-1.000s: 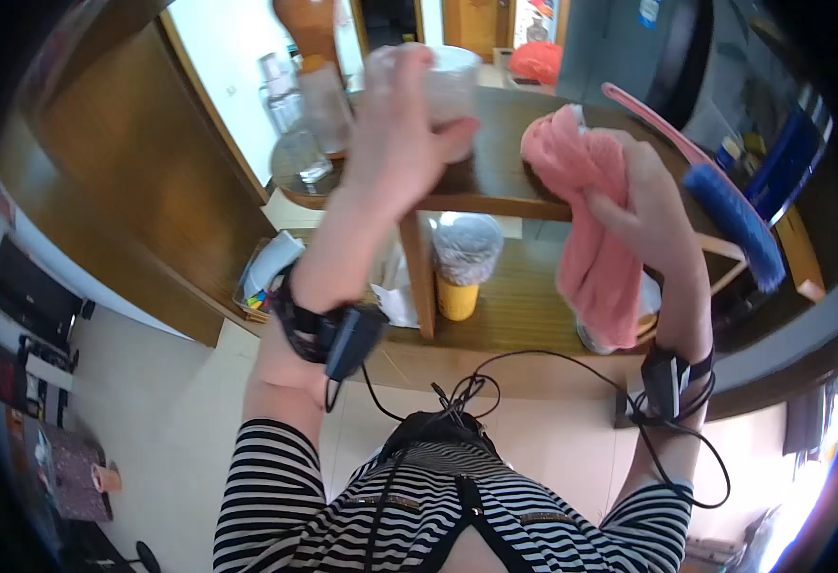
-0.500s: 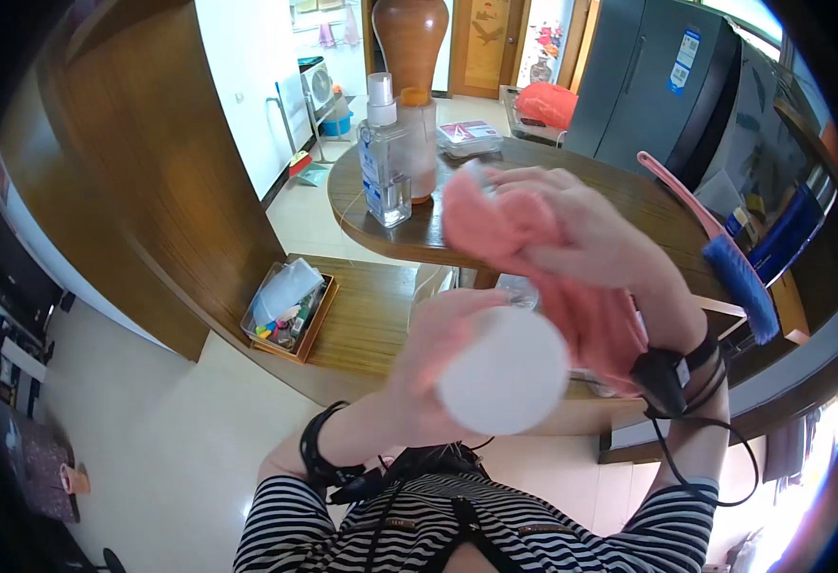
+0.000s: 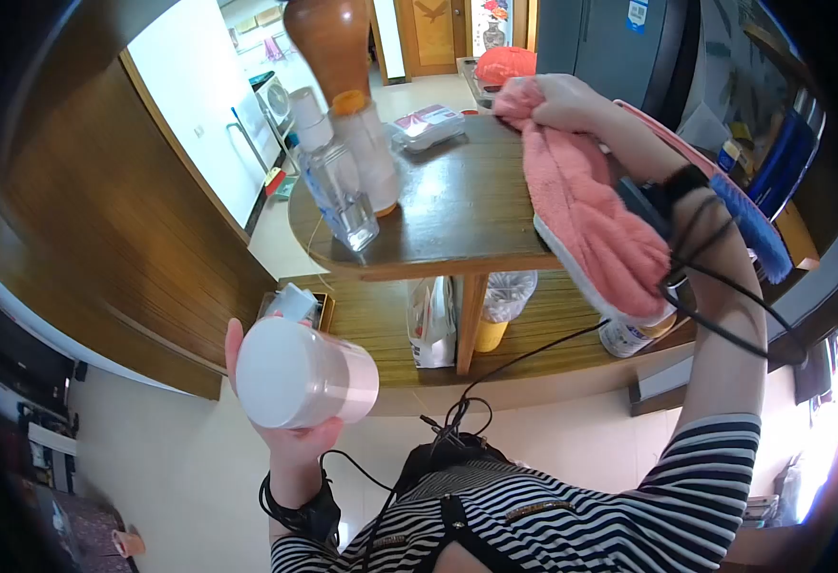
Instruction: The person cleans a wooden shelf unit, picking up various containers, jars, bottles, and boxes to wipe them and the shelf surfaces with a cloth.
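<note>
My left hand [image 3: 290,437] is wrapped round a white plastic jar [image 3: 338,382], tilted so that its round white end faces me. It is held in front of the shelf, left of my body. My right hand [image 3: 572,103] grips a pink towel [image 3: 586,205] by its bunched upper end, over the right part of the wooden top [image 3: 457,205]. The towel hangs down past the top's front edge. A clear pump bottle [image 3: 338,196] and a bottle with an orange cap [image 3: 371,158] stand on the left of the top.
A clear plastic box [image 3: 427,129] lies behind the bottles. A blue-bristled brush [image 3: 753,229] is at the right, beside my forearm. On the lower shelf are a bag [image 3: 432,325], a yellow container [image 3: 491,332] and a labelled tin [image 3: 629,336]. A black cable crosses in front.
My left hand has lowered the jar to the left, away from the towel. My right hand has carried the towel to the right, and it now hangs stretched out. The view has shifted.
</note>
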Motion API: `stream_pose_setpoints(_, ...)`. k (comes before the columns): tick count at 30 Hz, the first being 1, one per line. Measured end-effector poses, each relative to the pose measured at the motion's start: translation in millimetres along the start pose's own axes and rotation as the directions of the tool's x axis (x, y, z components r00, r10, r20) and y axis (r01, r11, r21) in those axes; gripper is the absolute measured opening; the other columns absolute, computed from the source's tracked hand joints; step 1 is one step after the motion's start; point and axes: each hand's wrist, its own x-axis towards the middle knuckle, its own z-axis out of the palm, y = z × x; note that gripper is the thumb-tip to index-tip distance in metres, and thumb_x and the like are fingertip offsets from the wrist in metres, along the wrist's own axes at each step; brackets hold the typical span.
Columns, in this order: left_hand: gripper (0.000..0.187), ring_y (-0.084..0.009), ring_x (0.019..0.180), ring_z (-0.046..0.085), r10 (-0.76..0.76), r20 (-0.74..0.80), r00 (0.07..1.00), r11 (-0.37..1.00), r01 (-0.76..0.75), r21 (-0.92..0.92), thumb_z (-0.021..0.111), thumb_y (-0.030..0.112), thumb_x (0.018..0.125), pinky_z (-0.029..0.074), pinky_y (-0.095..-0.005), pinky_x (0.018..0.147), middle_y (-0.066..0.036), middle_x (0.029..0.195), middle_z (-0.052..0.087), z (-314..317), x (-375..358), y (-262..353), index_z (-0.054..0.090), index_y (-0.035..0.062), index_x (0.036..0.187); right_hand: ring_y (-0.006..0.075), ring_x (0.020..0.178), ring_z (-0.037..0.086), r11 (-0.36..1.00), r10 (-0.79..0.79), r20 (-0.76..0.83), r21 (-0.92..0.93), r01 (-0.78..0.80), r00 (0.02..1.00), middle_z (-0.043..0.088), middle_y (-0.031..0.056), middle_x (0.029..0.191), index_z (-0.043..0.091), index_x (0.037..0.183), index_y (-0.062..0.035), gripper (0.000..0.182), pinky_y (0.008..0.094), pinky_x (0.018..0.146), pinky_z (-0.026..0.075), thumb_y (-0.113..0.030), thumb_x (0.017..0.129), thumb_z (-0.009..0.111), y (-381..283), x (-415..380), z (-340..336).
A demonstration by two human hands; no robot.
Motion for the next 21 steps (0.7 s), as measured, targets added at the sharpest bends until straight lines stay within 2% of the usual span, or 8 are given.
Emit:
stream_pose_setpoints(2,0.129,-0.0338,0.131,0.050,-0.006,0.021,1.000,1.000,0.006,0.009,0.092,0.032,0.060,0.045,-0.0479,0.106,-0.021,0.148,0.040,-2.6,6.0,-0.9,0.010,0.0090,0.157,0.0355,0.091,0.068,0.999,-0.031,-0.022,0.041,0.032,0.999,0.071,0.0194,0.090,0.070,0.088,-0.0010,0.022,0.0434,0.080,0.051,-0.015,0.073,0.064,-1.4,16.8,13.5)
stream_pose_setpoints(4,0.128,-0.0337,0.131,0.050,-0.017,0.039,0.999,1.000,0.016,0.021,0.092,0.032,0.060,0.045,-0.0477,0.106,-0.021,0.148,0.039,0.0,11.3,-1.4,0.011,0.0084,0.157,0.0359,0.097,0.069,0.997,-0.032,-0.068,-0.072,0.027,0.997,0.071,0.0216,0.098,0.073,0.093,-0.0010,0.026,0.0438,0.085,0.052,-0.017,0.074,0.063,-13.4,30.4,25.2)
stream_pose_setpoints(7,0.126,-0.0336,0.130,0.050,-0.009,0.022,1.000,0.999,0.008,0.047,0.091,0.030,0.060,0.045,-0.0474,0.106,-0.022,0.149,0.038,9.2,16.6,-1.5,0.014,0.0079,0.156,0.0349,0.101,0.068,0.999,-0.027,-0.025,-0.027,0.027,0.999,0.071,0.0240,0.102,0.074,0.097,-0.0002,0.031,0.0427,0.087,0.052,-0.020,0.075,0.063,-33.4,30.0,24.9)
stream_pose_setpoints(13,0.125,-0.0329,0.129,0.051,-0.034,-0.003,0.999,0.999,0.034,0.020,0.092,0.030,0.059,0.045,-0.0470,0.106,-0.021,0.149,0.039,25.5,20.8,-2.7,0.016,0.0076,0.155,0.0365,0.098,0.068,0.996,-0.077,-0.027,0.051,0.078,0.997,0.071,0.0214,0.098,0.071,0.092,-0.0032,0.024,0.0447,0.086,0.051,-0.017,0.074,0.063,-51.0,46.0,39.7)
stream_pose_setpoints(16,0.124,-0.0327,0.129,0.051,-0.039,-0.009,0.999,0.999,0.039,0.024,0.093,0.030,0.059,0.046,-0.0469,0.106,-0.021,0.149,0.040,30.9,21.3,-2.6,0.017,0.0075,0.155,0.0332,0.097,0.069,0.990,-0.116,-0.004,0.078,0.116,0.993,0.072,0.0188,0.098,0.072,0.094,-0.0091,0.025,0.0427,0.086,0.052,-0.017,0.072,0.064,-66.3,48.9,38.5)
stream_pose_setpoints(17,0.124,-0.0322,0.126,0.053,-0.030,-0.013,0.999,0.999,0.030,0.043,0.093,0.036,0.060,0.046,-0.0470,0.105,-0.019,0.148,0.041,34.0,21.1,-4.1,0.019,0.0072,0.155,0.0332,0.097,0.069,0.990,-0.118,-0.005,0.081,0.118,0.993,0.072,0.0188,0.098,0.072,0.094,-0.0091,0.025,0.0427,0.086,0.052,-0.017,0.072,0.064,-68.4,53.1,40.4)
stream_pose_setpoints(19,0.124,-0.0316,0.124,0.054,-0.019,-0.022,1.000,0.998,0.021,0.061,0.094,0.042,0.061,0.047,-0.0472,0.104,-0.018,0.148,0.042,32.7,20.6,-5.0,0.021,0.0069,0.155,0.0252,0.105,0.067,0.987,-0.153,0.067,0.058,0.149,0.986,0.073,0.0067,0.107,0.076,0.100,-0.0240,0.024,0.0379,0.089,0.052,-0.023,0.079,0.065,-76.7,63.2,44.2)
stream_pose_setpoints(21,0.125,-0.0312,0.125,0.054,-0.020,-0.035,0.999,0.997,0.023,0.079,0.094,0.044,0.060,0.047,-0.0464,0.104,-0.017,0.148,0.042,30.0,18.9,-6.8,0.021,0.0073,0.155,0.0247,0.105,0.068,0.990,-0.131,0.058,0.060,0.127,0.990,0.073,0.0062,0.107,0.075,0.101,-0.0244,0.023,0.0375,0.089,0.052,-0.026,0.080,0.066,-83.7,66.6,46.9)
